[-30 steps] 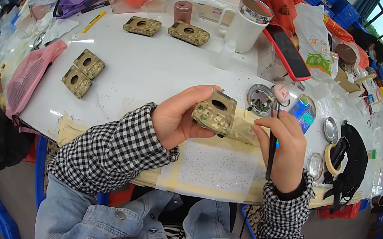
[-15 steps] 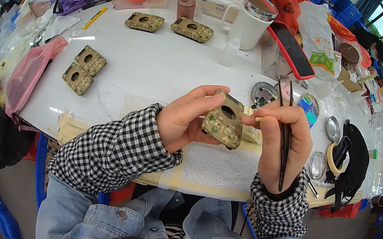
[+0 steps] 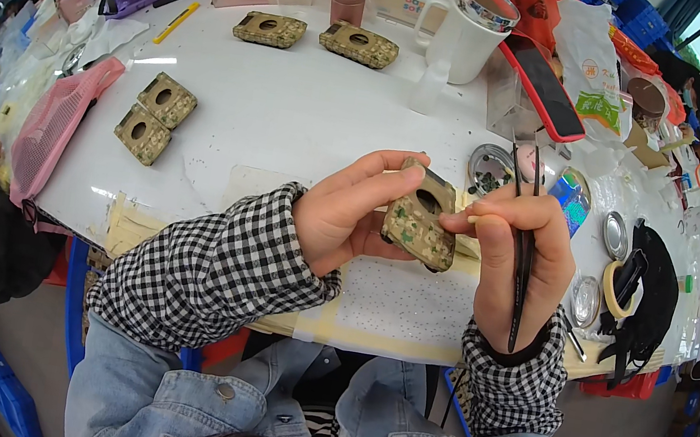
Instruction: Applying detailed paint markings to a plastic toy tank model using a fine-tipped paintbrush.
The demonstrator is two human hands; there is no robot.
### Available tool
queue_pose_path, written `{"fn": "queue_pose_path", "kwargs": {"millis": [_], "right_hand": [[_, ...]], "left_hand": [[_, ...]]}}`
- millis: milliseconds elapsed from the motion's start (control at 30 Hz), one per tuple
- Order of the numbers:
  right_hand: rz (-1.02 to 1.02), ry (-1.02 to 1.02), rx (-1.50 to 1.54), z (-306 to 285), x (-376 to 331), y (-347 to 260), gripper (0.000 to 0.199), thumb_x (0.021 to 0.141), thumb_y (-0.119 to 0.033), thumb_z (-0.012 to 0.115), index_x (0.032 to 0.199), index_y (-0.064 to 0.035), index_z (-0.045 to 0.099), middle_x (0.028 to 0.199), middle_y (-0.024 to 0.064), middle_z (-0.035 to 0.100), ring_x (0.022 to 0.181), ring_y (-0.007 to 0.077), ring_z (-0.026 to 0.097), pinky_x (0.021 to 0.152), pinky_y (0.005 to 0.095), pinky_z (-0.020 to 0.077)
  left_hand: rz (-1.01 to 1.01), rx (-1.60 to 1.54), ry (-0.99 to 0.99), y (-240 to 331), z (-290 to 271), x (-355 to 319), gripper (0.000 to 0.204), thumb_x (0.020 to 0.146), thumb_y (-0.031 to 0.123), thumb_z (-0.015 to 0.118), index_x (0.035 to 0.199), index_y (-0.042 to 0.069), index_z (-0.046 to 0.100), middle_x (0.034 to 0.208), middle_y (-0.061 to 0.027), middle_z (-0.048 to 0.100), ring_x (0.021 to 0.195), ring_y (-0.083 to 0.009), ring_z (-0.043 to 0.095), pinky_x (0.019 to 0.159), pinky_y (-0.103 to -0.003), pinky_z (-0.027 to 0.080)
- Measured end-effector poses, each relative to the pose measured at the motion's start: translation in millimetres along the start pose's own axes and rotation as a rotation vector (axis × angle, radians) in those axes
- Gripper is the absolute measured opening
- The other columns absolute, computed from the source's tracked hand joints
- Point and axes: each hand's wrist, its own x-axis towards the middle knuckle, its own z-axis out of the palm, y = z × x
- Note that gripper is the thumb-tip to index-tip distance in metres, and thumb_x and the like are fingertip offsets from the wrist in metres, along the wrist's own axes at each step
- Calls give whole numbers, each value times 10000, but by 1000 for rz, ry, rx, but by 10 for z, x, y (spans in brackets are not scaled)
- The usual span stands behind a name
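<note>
My left hand (image 3: 346, 213) grips a camouflage toy tank hull (image 3: 421, 234) by its left side, tilted above the table, its round hole facing me. Black tweezers (image 3: 522, 282) lie across the palm of my right hand (image 3: 533, 248), their spread tips pointing away from me, apart from the hull. My right thumb and forefinger are pinched at the hull's right edge; a tiny pale bit shows between them, too small to name. Two similar hulls (image 3: 270, 29) (image 3: 359, 45) stand at the back, and two more (image 3: 169, 101) (image 3: 143, 134) sit together at the left.
Beyond my hands stand a white mug (image 3: 467, 40), a small clear bottle (image 3: 428, 87) and a red-cased phone (image 3: 543, 89). A round dish (image 3: 490, 169) holds small dark bits. A tape roll (image 3: 610, 292) and black bag (image 3: 656, 295) lie right; a pink mesh pouch (image 3: 61, 132) lies left.
The held hull and my left hand have shifted slightly right, and the hull has turned a little. My right hand keeps its pinch and the tweezers. The whole view has shifted slightly.
</note>
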Motion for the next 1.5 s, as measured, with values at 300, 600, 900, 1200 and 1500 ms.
{"fn": "queue_pose_path", "kwargs": {"millis": [300, 600, 900, 1200, 1500], "right_hand": [[29, 7, -15, 2, 0, -7, 66, 857, -34, 615, 886, -15, 560, 743, 44, 606, 626, 97, 443, 585, 226, 366], [54, -9, 15, -2, 2, -15, 62, 879, -42, 593, 903, -9, 546, 763, 50, 611, 651, 89, 469, 605, 223, 385], [135, 236, -139, -270, -184, -49, 53, 890, -27, 564, 895, 21, 540, 806, 91, 581, 704, 122, 571, 689, 245, 466], [-58, 46, -712, -382, -293, 334, 145, 726, 9, 701, 821, -11, 593, 720, 96, 554, 623, 234, 529, 575, 311, 428], [172, 111, -340, -513, -591, 59, 418, 902, -225, 568, 1215, 38, 479, 993, 163, 627, 961, 232, 609, 869, 329, 446]], "left_hand": [[16, -24, -29, -15, -46, 29, 587, 914, 361, 535, 1332, 38, 278, 1186, -114, 491, 1030, -212, 591, 867, -363, 531], [15, -24, -30, -4, -46, 18, 579, 916, 359, 532, 1328, 39, 283, 1189, -116, 488, 1035, -209, 586, 873, -369, 528], [9, 22, 3, -3, -24, 10, 507, 953, 346, 439, 1350, 58, 313, 1234, -108, 488, 1110, -212, 543, 894, -377, 506], [66, 33, 102, 11, -12, 43, 430, 966, 297, 410, 1329, 68, 372, 1221, -101, 529, 1088, -211, 568, 906, -347, 508], [95, 34, 79, -18, -73, 57, 455, 965, 301, 406, 1336, 42, 356, 1243, -136, 519, 1081, -265, 579, 925, -361, 495]]}}
